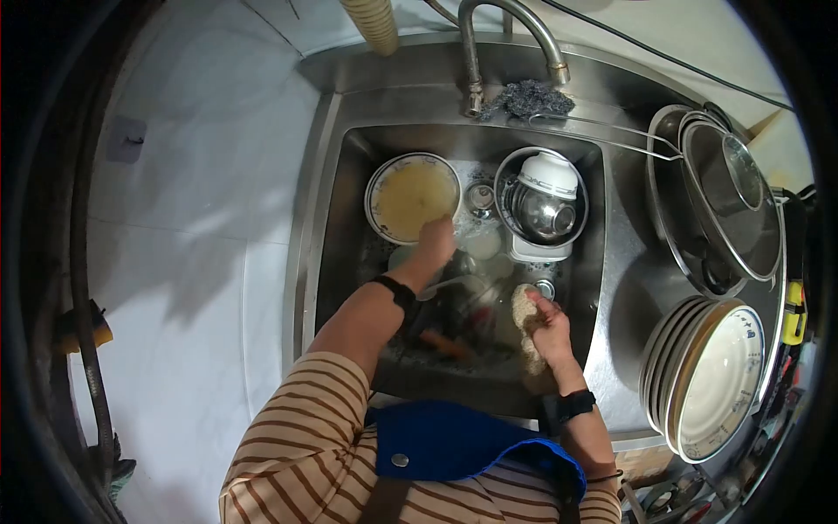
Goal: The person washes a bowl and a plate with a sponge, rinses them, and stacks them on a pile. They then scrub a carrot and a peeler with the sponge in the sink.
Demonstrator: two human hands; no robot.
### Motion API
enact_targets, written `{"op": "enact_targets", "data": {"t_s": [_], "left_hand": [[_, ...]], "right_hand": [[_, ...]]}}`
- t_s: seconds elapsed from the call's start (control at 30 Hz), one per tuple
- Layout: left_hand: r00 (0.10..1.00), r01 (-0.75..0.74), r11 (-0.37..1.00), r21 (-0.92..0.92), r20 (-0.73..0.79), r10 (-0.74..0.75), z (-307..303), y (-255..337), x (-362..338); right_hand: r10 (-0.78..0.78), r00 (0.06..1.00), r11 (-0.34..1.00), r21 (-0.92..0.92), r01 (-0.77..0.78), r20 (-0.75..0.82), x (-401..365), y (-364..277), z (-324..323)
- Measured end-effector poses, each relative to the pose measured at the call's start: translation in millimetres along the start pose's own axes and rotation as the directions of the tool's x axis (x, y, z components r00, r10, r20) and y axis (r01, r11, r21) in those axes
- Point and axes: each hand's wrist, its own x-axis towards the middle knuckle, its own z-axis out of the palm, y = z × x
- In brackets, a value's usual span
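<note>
In the sink, a patterned white bowl [412, 199] with cloudy yellowish liquid sits at the upper left. My left hand [436, 240] is closed at its lower right rim, seemingly gripping the edge; the fingertips are partly hidden. My right hand [550, 332] is closed around a beige scrubbing pad [526, 323], held over the right part of the sink. Just beyond this hand, a small metal cup or lid [545, 290] shows. A metal bowl [501, 206] holding a white patterned bowl [548, 175] and another shiny metal piece stands at the upper right.
Blurred dishes lie under murky water in the sink [333, 262]. Behind are a faucet [471, 52] and a dark steel-wool scrubber [531, 99]. On the right counter stand stacked plates [720, 384], metal strainers and basins [733, 214]; a long wire handle reaches leftward.
</note>
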Motion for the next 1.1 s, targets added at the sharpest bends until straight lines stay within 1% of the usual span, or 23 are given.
{"op": "enact_targets", "data": {"t_s": [0.07, 0.17, 0.23, 0.33, 0.4, 0.43, 0.5, 0.53, 0.6, 0.63, 0.67, 0.7, 0.73, 0.8, 0.83, 0.87, 0.9, 0.93, 0.97, 1.0, 1.03, 1.07, 1.1], "left_hand": [[0.999, 0.038, 0.999, 0.007, -0.01, -0.038, -11, -5, -19], [0.996, 0.077, 0.997, -0.01, -0.038, -0.078, -14, -20, -34], [0.995, 0.081, 0.996, -0.031, -0.057, -0.083, -18, -24, -36], [0.996, 0.032, 0.999, -0.011, -0.086, -0.033, -33, -24, -34], [0.954, -0.079, 0.944, -0.32, -0.299, -0.021, -38, -25, -33], [0.953, -0.085, 0.944, -0.319, -0.304, -0.017, -38, -26, -32], [0.948, -0.024, 0.845, -0.534, -0.28, -0.15, -36, -27, -32], [0.949, -0.027, 0.844, -0.535, -0.281, -0.147, -42, -24, -32], [0.941, 0.194, 0.809, -0.555, -0.128, -0.314, -57, -21, -29], [0.942, 0.192, 0.809, -0.555, -0.129, -0.311, -62, -21, -26], [0.92, 0.194, 0.614, -0.765, -0.075, -0.385, -68, -23, -22], [0.898, 0.179, 0.368, -0.912, -0.001, -0.44, -74, -24, -19], [0.899, 0.179, 0.368, -0.912, 0.0, -0.437, -82, -24, -18], [0.916, 0.096, 0.123, -0.988, 0.039, -0.399, -103, -23, -16], [0.917, 0.095, 0.123, -0.988, 0.039, -0.397, -112, -21, -16], [0.927, 0.044, 0.049, -0.998, 0.022, -0.375, -120, -18, -17], [0.934, -0.006, -0.024, -1.0, 0.003, -0.356, -128, -15, -18], [0.934, -0.006, -0.022, -1.0, 0.002, -0.358, -140, -7, -22], [0.95, 0.046, -0.042, -0.998, 0.057, -0.306, -154, 6, -30], [0.961, 0.1, -0.06, -0.993, 0.112, -0.253, -164, 16, -38], [0.96, 0.1, -0.059, -0.993, 0.112, -0.255, -169, 24, -45], [0.973, 0.182, -0.019, -0.983, 0.183, -0.142, -173, 33, -53], [0.966, 0.258, 0.028, -0.966, 0.257, -0.028, -173, 39, -62]], "right_hand": [[0.032, 0.999, 0.999, 0.015, -0.032, 0.026, 1, -2, 4], [-0.031, 0.999, 1.0, 0.005, 0.03, 0.031, 0, -5, 10], [-0.136, 0.99, 0.989, -0.054, 0.137, 0.019, 1, -6, 15], [-0.082, 0.995, 0.992, -0.088, 0.087, 0.064, 0, -21, 10], [-0.08, 0.994, 0.992, -0.097, 0.086, 0.069, 0, -25, 10], [-0.073, 0.995, 0.991, -0.108, 0.08, 0.073, 0, -27, 9], [-0.078, 0.995, 0.989, -0.124, 0.085, 0.062, -1, -30, 8], [-0.081, 0.995, 0.987, -0.138, 0.089, 0.057, -2, -31, 7], [-0.09, 0.994, 0.986, -0.139, 0.097, 0.055, 0, -23, 7], [-0.099, 0.993, 0.984, -0.14, 0.106, 0.057, 1, -21, 7], [-0.099, 0.994, 0.985, -0.139, 0.106, 0.054, 0, -19, 6], [-0.088, 0.995, 0.988, -0.126, 0.094, 0.051, -1, -18, 5], [-0.076, 0.996, 0.99, -0.115, 0.081, 0.049, -3, -18, 4], [-0.065, 0.997, 0.995, -0.071, 0.067, 0.041, -5, -22, 0], [-0.054, 0.998, 0.998, -0.027, 0.055, 0.037, -6, -24, -2], [-0.053, 0.998, 0.998, -0.027, 0.054, 0.036, -7, -25, -4], [-0.136, 0.99, 0.99, 0.019, 0.137, -0.027, -6, -25, -7], [-0.216, 0.972, 0.973, 0.06, 0.221, -0.092, -4, -24, -9], [-0.222, 0.964, 0.929, 0.269, 0.255, -0.148, -1, -21, -10], [-0.168, 0.97, 0.928, 0.306, 0.215, -0.174, -5, -40, -20], [-0.176, 0.96, 0.9, 0.36, 0.247, -0.217, -2, -44, -26], [-0.181, 0.948, 0.868, 0.41, 0.279, -0.262, 1, -49, -33], [-0.155, 0.951, 0.86, 0.436, 0.264, -0.269, 1, -58, -40]]}}
